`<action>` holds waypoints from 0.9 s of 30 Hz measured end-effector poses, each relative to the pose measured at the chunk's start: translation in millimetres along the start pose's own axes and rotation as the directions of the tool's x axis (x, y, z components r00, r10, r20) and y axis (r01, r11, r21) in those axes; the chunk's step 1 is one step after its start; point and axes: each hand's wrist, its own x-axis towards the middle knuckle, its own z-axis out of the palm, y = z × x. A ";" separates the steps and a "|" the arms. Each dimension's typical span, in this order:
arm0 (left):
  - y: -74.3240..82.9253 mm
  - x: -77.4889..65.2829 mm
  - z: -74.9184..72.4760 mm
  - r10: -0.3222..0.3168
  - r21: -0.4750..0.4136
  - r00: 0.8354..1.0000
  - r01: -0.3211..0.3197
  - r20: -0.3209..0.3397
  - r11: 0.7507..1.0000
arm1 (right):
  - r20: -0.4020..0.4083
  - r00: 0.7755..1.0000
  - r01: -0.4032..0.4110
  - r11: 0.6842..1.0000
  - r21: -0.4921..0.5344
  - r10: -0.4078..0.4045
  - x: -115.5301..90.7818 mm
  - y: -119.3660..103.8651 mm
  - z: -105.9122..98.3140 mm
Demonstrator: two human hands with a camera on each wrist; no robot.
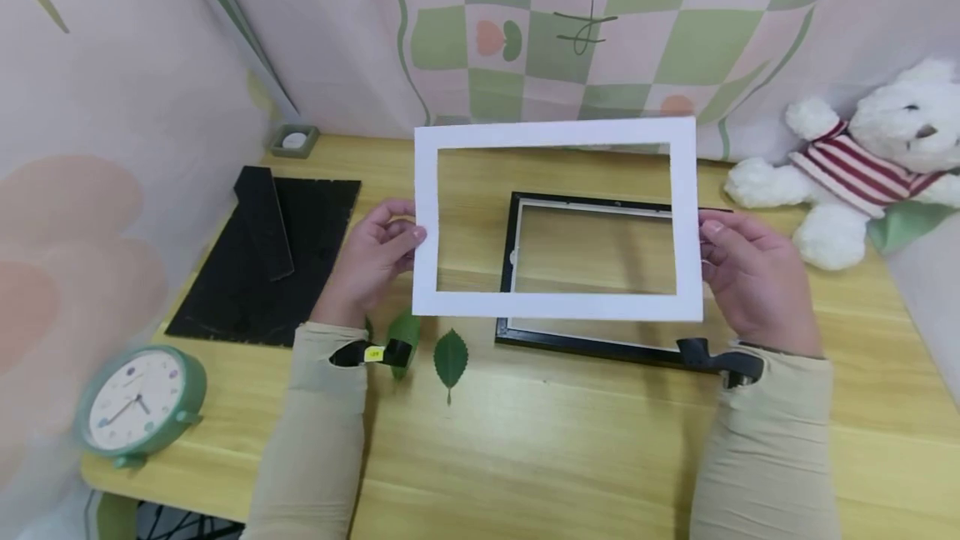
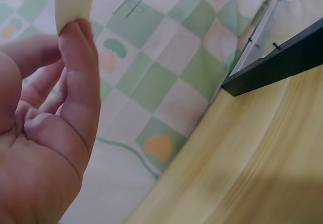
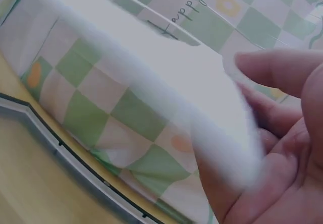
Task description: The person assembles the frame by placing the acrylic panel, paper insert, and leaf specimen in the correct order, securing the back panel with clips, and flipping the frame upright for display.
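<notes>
A white rectangular picture mat (image 1: 555, 133) with a large cut-out window is held up above the table between both hands. My left hand (image 1: 367, 261) pinches its left edge; in the left wrist view the fingertips meet on a strip of the mat (image 2: 74, 2). At the opposite edge, my right hand (image 1: 757, 277) holds the mat with its fingers curled behind, while the thumb stands slightly off the surface in the right wrist view. Behind and below lies a black picture frame (image 1: 585, 348) with a pale inner lip, partly covered by the mat.
Left on the wooden table lies a black backing board (image 1: 210, 290) with its stand leg (image 1: 266, 223). Green leaves (image 1: 451, 359) lie near the left wrist. A green alarm clock (image 1: 138, 402), a small square dish (image 1: 292, 140) and a white teddy bear (image 1: 862, 165) stand around the edges.
</notes>
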 end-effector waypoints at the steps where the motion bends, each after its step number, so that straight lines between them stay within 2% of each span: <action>1: 0.8 -0.9 -1.9 -0.005 0.010 1.000 0.005 0.010 1.000 | 0.010 1.000 -0.018 1.000 -0.015 0.018 -0.4 -0.6 -1.0; 7: 2.9 -3.7 -9.5 -0.017 0.057 0.999 0.015 0.028 0.998 | 0.015 0.994 -0.103 0.988 -0.117 0.105 -1.9 -1.9 -4.1; 13: -0.8 -1.9 -10.1 -0.016 0.073 0.999 0.013 0.029 0.997 | -0.020 0.995 -0.101 0.982 -0.159 0.099 -4.2 -2.0 -3.2; 17: -4.5 -2.8 -6.9 -0.034 0.107 0.999 0.032 0.012 0.994 | -0.063 0.992 -0.118 0.967 -0.227 0.107 -6.8 -4.6 -3.2; 19: -6.9 -3.7 -4.4 -0.048 0.136 0.999 0.046 0.010 0.990 | -0.100 0.990 -0.130 0.941 -0.313 0.104 -8.8 -7.1 -4.8; 21: -9.5 -4.4 -1.5 -0.065 0.182 0.998 0.062 0.014 0.981 | -0.129 0.987 -0.146 0.891 -0.429 0.100 -11.3 -10.7 -8.3; 23: -12.5 -4.0 4.3 -0.088 0.219 0.996 0.080 0.024 0.973 | -0.147 0.984 -0.166 0.849 -0.502 0.105 -14.2 -15.9 -15.3; 24: -13.8 -3.5 7.6 -0.100 0.238 0.995 0.090 0.030 0.967 | -0.152 0.983 -0.172 0.815 -0.553 0.104 -15.7 -19.0 -19.1; 25: -15.3 -2.7 11.2 -0.114 0.256 0.993 0.102 0.033 0.961 | -0.155 0.982 -0.181 0.789 -0.587 0.109 -17.3 -22.1 -23.2; 27: -17.7 -0.5 19.1 -0.135 0.287 0.990 0.118 0.042 0.951 | -0.162 0.979 -0.198 0.757 -0.622 0.122 -20.2 -27.5 -32.0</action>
